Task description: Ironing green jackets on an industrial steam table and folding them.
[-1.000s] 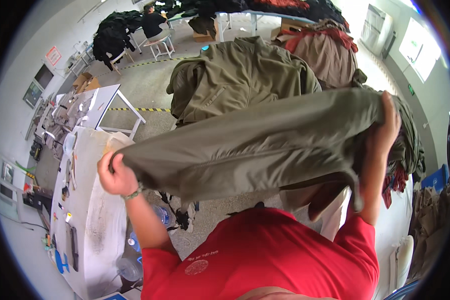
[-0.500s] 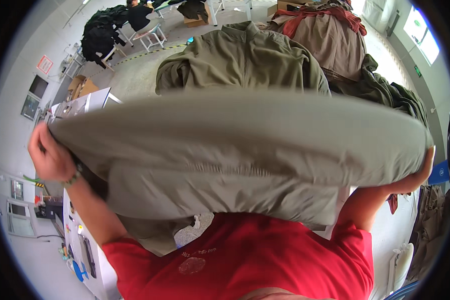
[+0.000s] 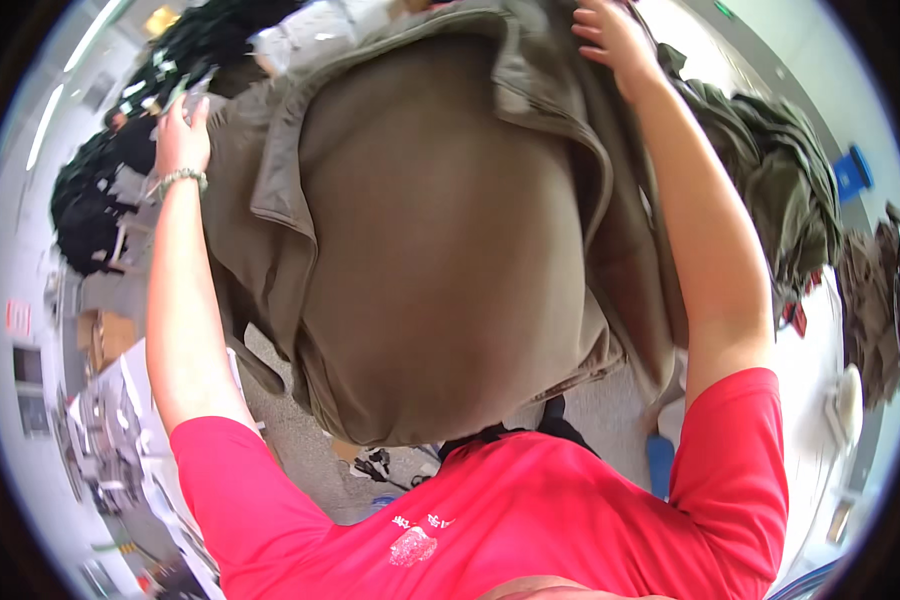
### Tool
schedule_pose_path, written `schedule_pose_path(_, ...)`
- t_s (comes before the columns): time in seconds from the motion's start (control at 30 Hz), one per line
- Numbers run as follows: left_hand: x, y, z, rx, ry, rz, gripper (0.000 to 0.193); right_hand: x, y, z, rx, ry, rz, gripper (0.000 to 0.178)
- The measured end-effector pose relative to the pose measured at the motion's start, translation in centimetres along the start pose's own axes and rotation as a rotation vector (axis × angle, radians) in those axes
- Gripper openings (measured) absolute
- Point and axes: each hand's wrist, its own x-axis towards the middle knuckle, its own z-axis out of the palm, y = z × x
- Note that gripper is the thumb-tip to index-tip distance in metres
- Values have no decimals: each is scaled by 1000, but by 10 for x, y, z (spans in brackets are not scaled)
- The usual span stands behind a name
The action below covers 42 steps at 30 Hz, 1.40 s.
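Observation:
An olive-brown jacket [image 3: 430, 240] hangs spread in front of me, its hem bulging down close to my chest. Both front edges with their zipper bands fall at either side of a smooth, wide panel. My left hand [image 3: 182, 140] grips the jacket near its upper left, fingers bent and blurred at the tips. At the upper right, my right hand [image 3: 618, 45] holds the cloth, with several fingers showing over it. Part of that grip lies beyond the picture's upper edge.
A heap of olive garments [image 3: 770, 170] lies on the right, near a blue container [image 3: 852, 173] and brown garments [image 3: 863, 310]. Black cloth [image 3: 85, 225] is piled at far left, above a cardboard box [image 3: 108, 338]. Grey floor [image 3: 305, 455] shows below the jacket.
Both hands have risen and come closer together. The jacket, earlier stretched sideways and folded over, now hangs open lengthwise and hides the other jacket laid out behind. My view has tilted.

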Motion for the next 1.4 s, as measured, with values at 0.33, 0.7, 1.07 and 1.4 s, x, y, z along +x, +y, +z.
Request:
schedule_pose_path(0.33, -153, 206, 168, -1027, -810, -231, 53, -318, 96, -112, -974, -59, -28, 40)
schedule_pose_path(0.7, -126, 291, 207, -1429, -739, -315, 28, -353, 150, -208, -1412, 284, 193, 21)
schedule_pose_path(1.07, 89, 170, 278, -1561, -681, -771, 57, -351, -83, -51, -898, -309, -638, 22)
schedule_pose_path(1.4, -203, 153, 157, -1148, -665, -553, 80, -388, 31, -95, -1111, -257, -36, 61)
